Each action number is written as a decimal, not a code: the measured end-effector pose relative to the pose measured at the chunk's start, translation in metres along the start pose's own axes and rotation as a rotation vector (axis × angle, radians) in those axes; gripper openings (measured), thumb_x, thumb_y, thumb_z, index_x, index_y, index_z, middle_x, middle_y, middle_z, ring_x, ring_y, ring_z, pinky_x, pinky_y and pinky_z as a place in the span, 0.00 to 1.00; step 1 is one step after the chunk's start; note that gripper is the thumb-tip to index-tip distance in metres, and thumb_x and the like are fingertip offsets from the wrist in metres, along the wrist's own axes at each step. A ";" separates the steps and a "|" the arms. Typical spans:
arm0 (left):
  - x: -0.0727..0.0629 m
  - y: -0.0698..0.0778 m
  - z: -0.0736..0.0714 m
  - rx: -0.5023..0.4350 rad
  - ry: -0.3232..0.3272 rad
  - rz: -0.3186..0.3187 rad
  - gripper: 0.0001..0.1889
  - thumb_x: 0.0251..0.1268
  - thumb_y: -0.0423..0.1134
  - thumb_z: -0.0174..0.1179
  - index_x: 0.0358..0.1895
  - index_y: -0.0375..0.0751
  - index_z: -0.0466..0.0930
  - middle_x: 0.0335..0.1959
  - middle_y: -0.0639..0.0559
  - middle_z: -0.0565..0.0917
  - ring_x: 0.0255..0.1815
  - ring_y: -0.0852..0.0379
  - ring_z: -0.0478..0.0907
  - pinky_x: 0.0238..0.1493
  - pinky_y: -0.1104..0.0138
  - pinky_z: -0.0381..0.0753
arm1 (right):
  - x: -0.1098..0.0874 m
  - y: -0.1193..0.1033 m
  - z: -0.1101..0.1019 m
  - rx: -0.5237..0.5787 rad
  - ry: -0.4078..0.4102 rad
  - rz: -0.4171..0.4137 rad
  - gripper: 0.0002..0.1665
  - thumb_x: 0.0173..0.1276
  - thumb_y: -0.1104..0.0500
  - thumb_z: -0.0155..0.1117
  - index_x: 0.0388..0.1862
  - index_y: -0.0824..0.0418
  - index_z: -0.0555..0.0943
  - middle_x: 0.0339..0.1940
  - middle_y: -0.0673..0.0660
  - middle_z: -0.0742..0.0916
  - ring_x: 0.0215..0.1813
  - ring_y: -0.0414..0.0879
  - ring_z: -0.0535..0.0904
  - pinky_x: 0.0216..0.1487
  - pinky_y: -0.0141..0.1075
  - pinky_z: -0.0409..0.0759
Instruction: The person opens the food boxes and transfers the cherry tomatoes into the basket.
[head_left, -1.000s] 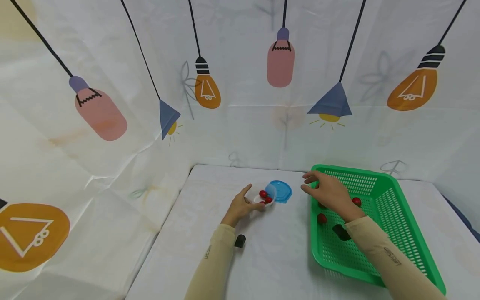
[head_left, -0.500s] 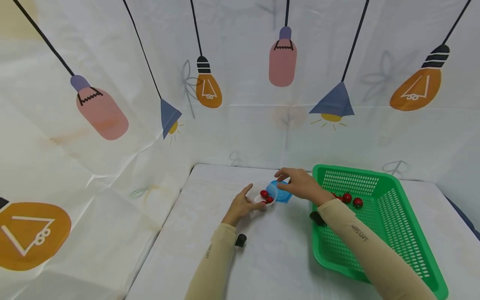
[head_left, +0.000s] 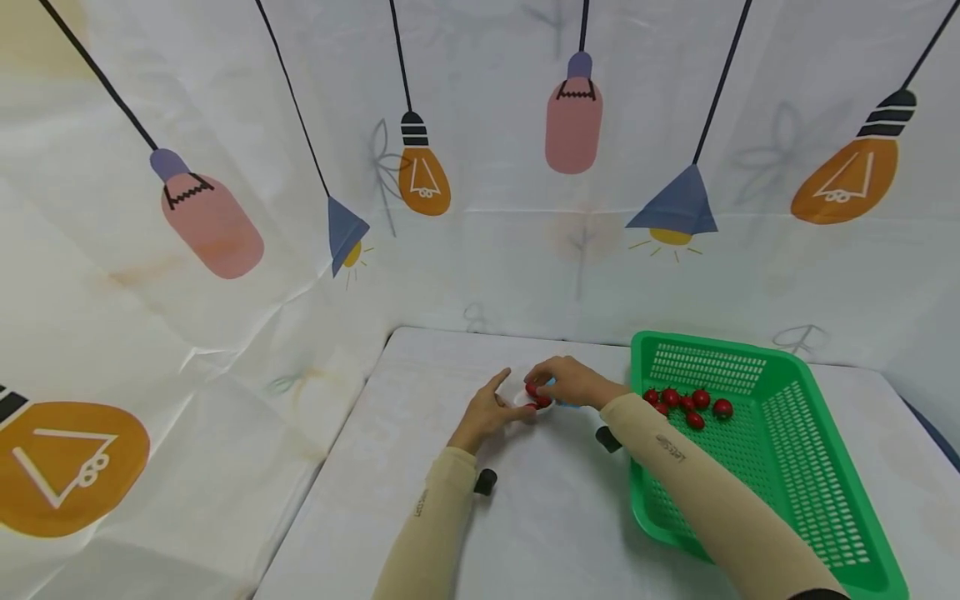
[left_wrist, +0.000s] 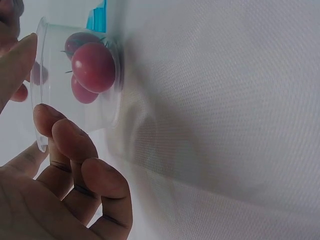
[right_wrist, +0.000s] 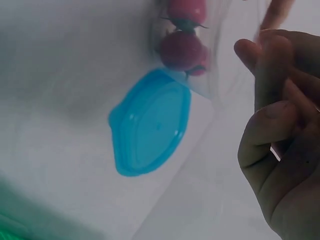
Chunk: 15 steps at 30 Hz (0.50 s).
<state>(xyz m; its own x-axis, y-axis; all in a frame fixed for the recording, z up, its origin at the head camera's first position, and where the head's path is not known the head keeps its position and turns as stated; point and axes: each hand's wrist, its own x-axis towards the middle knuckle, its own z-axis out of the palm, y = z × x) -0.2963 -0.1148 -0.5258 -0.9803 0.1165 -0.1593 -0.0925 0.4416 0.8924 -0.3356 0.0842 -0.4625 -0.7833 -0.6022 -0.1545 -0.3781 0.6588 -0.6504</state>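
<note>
In the head view my left hand [head_left: 487, 415] holds a small clear plastic container. Its wall [left_wrist: 95, 112] shows in the left wrist view, thumb on one side and fingertips against the other. Three cherry tomatoes [left_wrist: 93, 67] lie inside. My right hand [head_left: 572, 382] is over the container, fingertips at its rim and overlapping a tomato in the head view. The right wrist view shows those fingers loosely bent, with no tomato visible between them. Beside the container lies its blue lid [right_wrist: 152, 125], mostly covered by the right hand in the head view.
A green perforated basket [head_left: 787, 500] stands to the right, with several cherry tomatoes [head_left: 695, 421] in its back left part. The white-covered table [head_left: 540, 533] meets a white cloth backdrop [head_left: 495, 267] printed with lamps behind and at the left.
My right hand has moved left from above the basket, past the blue lid, to the container's rim. The left hand has stayed on the container. The tomatoes in the basket have come into view.
</note>
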 end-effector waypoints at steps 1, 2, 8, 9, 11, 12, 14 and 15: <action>0.000 0.000 0.000 -0.005 0.002 0.001 0.52 0.51 0.51 0.79 0.80 0.53 0.60 0.28 0.49 0.79 0.30 0.55 0.74 0.37 0.63 0.73 | 0.001 0.001 0.002 -0.009 -0.005 0.008 0.17 0.74 0.65 0.62 0.60 0.66 0.82 0.56 0.60 0.86 0.55 0.54 0.82 0.51 0.46 0.82; 0.000 0.000 0.000 -0.008 0.002 0.000 0.52 0.51 0.51 0.79 0.80 0.53 0.60 0.28 0.49 0.79 0.30 0.56 0.74 0.37 0.63 0.72 | 0.003 0.001 0.004 -0.024 -0.009 0.015 0.17 0.74 0.65 0.61 0.60 0.65 0.82 0.56 0.59 0.87 0.55 0.53 0.82 0.52 0.47 0.82; 0.001 0.000 0.000 -0.007 -0.001 -0.004 0.52 0.51 0.51 0.79 0.80 0.53 0.59 0.27 0.50 0.79 0.29 0.57 0.75 0.36 0.65 0.74 | 0.009 0.002 0.014 -0.196 -0.079 0.018 0.16 0.77 0.60 0.61 0.58 0.62 0.84 0.58 0.57 0.86 0.62 0.54 0.79 0.62 0.50 0.76; 0.001 0.000 0.001 -0.002 0.000 -0.004 0.52 0.51 0.51 0.79 0.80 0.53 0.59 0.27 0.50 0.79 0.29 0.57 0.75 0.35 0.65 0.74 | 0.009 0.001 0.016 -0.216 -0.094 0.018 0.16 0.77 0.59 0.61 0.58 0.61 0.85 0.60 0.58 0.85 0.63 0.55 0.79 0.63 0.50 0.75; 0.001 0.000 0.001 -0.001 0.000 -0.005 0.52 0.52 0.50 0.79 0.80 0.53 0.59 0.27 0.50 0.80 0.29 0.57 0.75 0.35 0.65 0.74 | 0.009 -0.001 0.018 -0.248 -0.120 0.029 0.16 0.78 0.59 0.59 0.58 0.60 0.85 0.60 0.58 0.85 0.64 0.55 0.78 0.64 0.51 0.75; 0.001 0.000 0.001 0.003 0.002 -0.006 0.52 0.52 0.49 0.79 0.80 0.53 0.59 0.27 0.50 0.80 0.29 0.57 0.75 0.34 0.65 0.74 | 0.009 -0.003 0.018 -0.256 -0.129 0.043 0.16 0.78 0.59 0.58 0.58 0.59 0.85 0.60 0.58 0.84 0.64 0.55 0.78 0.64 0.51 0.74; 0.002 0.000 0.001 0.002 0.002 -0.008 0.51 0.52 0.48 0.79 0.80 0.53 0.59 0.26 0.50 0.80 0.28 0.57 0.75 0.34 0.65 0.74 | 0.009 -0.006 0.018 -0.275 -0.145 0.069 0.16 0.78 0.59 0.57 0.59 0.57 0.85 0.59 0.56 0.85 0.63 0.54 0.78 0.64 0.52 0.74; 0.002 0.000 0.002 0.001 -0.001 -0.010 0.51 0.53 0.48 0.79 0.80 0.53 0.59 0.26 0.51 0.80 0.28 0.58 0.75 0.33 0.65 0.74 | 0.009 -0.007 0.018 -0.290 -0.153 0.080 0.17 0.79 0.59 0.56 0.59 0.56 0.85 0.58 0.55 0.86 0.63 0.54 0.78 0.64 0.53 0.74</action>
<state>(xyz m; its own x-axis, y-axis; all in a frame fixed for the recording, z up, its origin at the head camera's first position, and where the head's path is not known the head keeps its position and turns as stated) -0.2984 -0.1130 -0.5266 -0.9793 0.1128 -0.1683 -0.1020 0.4435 0.8904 -0.3306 0.0660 -0.4729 -0.7409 -0.5899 -0.3209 -0.4605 0.7942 -0.3965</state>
